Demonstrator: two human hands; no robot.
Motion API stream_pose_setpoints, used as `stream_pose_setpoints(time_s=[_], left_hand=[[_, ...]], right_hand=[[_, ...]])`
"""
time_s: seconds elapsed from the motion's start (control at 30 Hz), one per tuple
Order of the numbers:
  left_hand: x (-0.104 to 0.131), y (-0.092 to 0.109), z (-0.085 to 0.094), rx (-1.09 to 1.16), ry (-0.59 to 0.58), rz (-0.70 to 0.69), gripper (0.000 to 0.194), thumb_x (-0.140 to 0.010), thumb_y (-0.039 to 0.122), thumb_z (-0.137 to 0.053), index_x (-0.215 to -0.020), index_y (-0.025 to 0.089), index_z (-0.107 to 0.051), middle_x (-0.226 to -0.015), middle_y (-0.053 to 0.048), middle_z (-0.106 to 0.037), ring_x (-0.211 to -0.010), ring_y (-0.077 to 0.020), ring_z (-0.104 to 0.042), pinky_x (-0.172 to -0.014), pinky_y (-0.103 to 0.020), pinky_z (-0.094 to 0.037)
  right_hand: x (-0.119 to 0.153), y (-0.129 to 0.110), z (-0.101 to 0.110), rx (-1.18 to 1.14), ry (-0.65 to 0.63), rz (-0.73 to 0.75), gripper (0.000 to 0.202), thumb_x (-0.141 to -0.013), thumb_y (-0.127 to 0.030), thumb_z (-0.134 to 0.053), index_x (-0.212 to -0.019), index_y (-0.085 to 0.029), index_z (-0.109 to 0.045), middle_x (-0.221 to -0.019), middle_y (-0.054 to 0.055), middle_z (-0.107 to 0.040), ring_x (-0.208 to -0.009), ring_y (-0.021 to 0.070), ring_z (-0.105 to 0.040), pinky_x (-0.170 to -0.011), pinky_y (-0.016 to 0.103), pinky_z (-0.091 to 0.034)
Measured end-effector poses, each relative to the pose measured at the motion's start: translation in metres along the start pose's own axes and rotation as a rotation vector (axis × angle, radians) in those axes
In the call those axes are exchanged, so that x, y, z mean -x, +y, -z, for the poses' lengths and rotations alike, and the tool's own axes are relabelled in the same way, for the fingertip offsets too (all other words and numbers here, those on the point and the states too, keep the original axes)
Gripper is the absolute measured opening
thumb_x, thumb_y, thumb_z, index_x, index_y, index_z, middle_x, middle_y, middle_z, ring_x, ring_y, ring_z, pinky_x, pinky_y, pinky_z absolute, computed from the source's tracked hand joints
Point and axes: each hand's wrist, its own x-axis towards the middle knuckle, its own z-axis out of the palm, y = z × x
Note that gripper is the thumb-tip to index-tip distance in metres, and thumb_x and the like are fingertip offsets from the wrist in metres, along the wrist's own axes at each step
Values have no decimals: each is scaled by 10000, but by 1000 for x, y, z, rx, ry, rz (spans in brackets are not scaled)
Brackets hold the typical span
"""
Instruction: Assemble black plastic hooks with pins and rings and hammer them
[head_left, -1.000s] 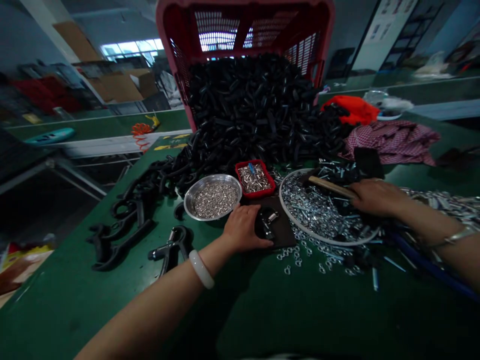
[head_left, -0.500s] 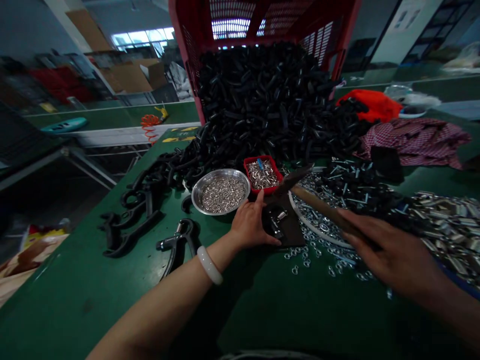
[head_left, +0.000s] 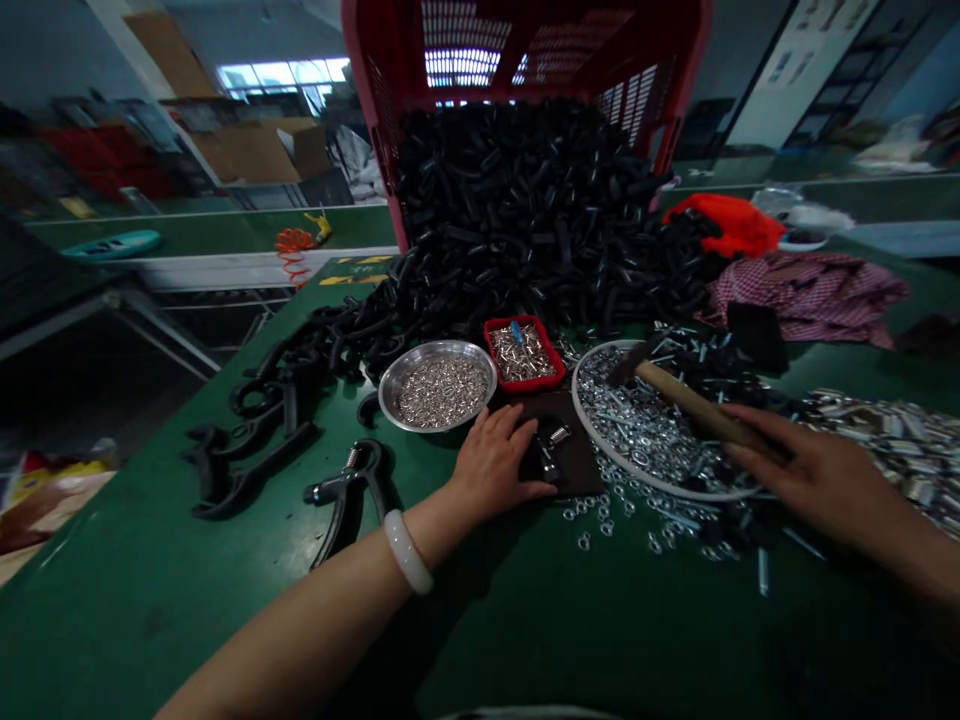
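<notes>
My right hand (head_left: 825,475) is wrapped round the wooden handle of a hammer (head_left: 694,405). The hammer's dark head is over the left part of a round white-rimmed tray (head_left: 589,432) of small metal parts. My left hand (head_left: 491,465) lies low with fingers and thumb apart, beside a dark flat block (head_left: 585,470). On that block rests a small black part with a metal spring (head_left: 559,435); whether my thumb touches it I cannot tell. A black hand grip with a spring (head_left: 352,490) lies on the table left of my left hand.
A steel bowl (head_left: 436,422) of small metal pieces stands beside a red tray (head_left: 559,378) of pins. Behind them, black handles (head_left: 525,220) spill from a red crate (head_left: 367,110). Metal tubes (head_left: 922,440) lie at right, near a checked cloth (head_left: 810,290).
The hammer has moved right and down with my right hand, away from the dark block to over the white-rimmed tray. My left hand stays beside the block, its fingers slightly lower.
</notes>
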Motion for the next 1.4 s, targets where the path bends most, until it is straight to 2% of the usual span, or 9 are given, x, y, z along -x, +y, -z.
stream_pose_setpoints(time_s=[0.17, 0.3, 0.4, 0.5, 0.6, 0.77, 1.03, 1.23, 1.4], left_hand=[[12, 12, -4, -110, -57, 68, 670, -756, 557, -491, -1301, 179, -396, -1134, -133, -543, -990, -273, -483, -794, -381, -420], [5, 11, 2, -122, -70, 6, 665, -738, 537, -506, -1262, 132, -445, -1057, -130, -570, -940, -264, -506, -752, -352, -435], [-6, 9, 24, -71, -93, -7, 586, -739, 537, -493, -1175, 147, -531, -1013, -119, -596, -929, -261, -531, -749, -344, -435], [-17, 5, 50, 145, -205, 48, 484, -798, 543, -390, -1028, 183, -616, -915, -84, -637, -834, -220, -575, -703, -315, -434], [-28, -6, 60, 541, -396, 228, 556, -848, 539, -234, -814, 170, -649, -773, -66, -665, -670, -166, -588, -602, -271, -433], [-42, -24, 39, 888, -573, 509, 634, -845, 567, -130, -772, 175, -622, -790, -71, -686, -583, -149, -593, -491, -253, -421], [-27, -6, 22, -87, -167, 311, 346, -868, 385, -360, -953, 155, -605, -963, -103, -651, -871, -234, -609, -727, -337, -465], [-14, -4, 18, -19, -77, 239, 466, -846, 323, -451, -1274, 142, -412, -1277, -96, -507, -1118, -230, -499, -921, -350, -413], [-20, -17, 7, 177, -92, 238, 518, -805, 292, -503, -1291, 142, -402, -1282, -81, -506, -1134, -215, -490, -974, -340, -377]], right_hand=[[-23, 48, -3, 186, -58, 8, 369, -834, -385, -398, -1069, -234, -637, -838, 134, -671, -676, 290, -622, -558, 418, -465], [-38, -2, -8, 339, 45, 182, 310, -821, -317, -429, -971, -197, -672, -962, 158, -637, -865, 348, -580, -669, 508, -456], [-48, -63, -24, 55, 7, 479, 378, -829, -305, -469, -1170, -170, -561, -1194, 122, -563, -1064, 272, -515, -852, 449, -437], [-60, -103, -42, -292, -90, 569, 267, -839, -270, -473, -1046, -193, -624, -1063, 64, -644, -1000, 185, -560, -874, 371, -437], [-71, -111, -53, -542, -190, 443, 222, -832, -300, -489, -908, -183, -661, -883, 44, -686, -849, 152, -614, -774, 313, -476], [-83, -104, -64, -586, -360, 347, 248, -780, -285, -552, -967, -157, -652, -917, 54, -694, -840, 153, -630, -757, 292, -479], [-87, -120, -74, -131, -340, 373, 205, -775, -258, -544, -898, -185, -690, -920, 62, -685, -907, 205, -600, -814, 327, -440], [-106, -122, -66, -25, -390, 381, 182, -735, -320, -576, -826, -214, -693, -838, 40, -684, -804, 196, -611, -706, 295, -442], [-165, -132, -69, 0, -156, 210, 283, -816, -274, -444, -952, -180, -673, -971, 63, -680, -920, 187, -600, -775, 265, -416]])
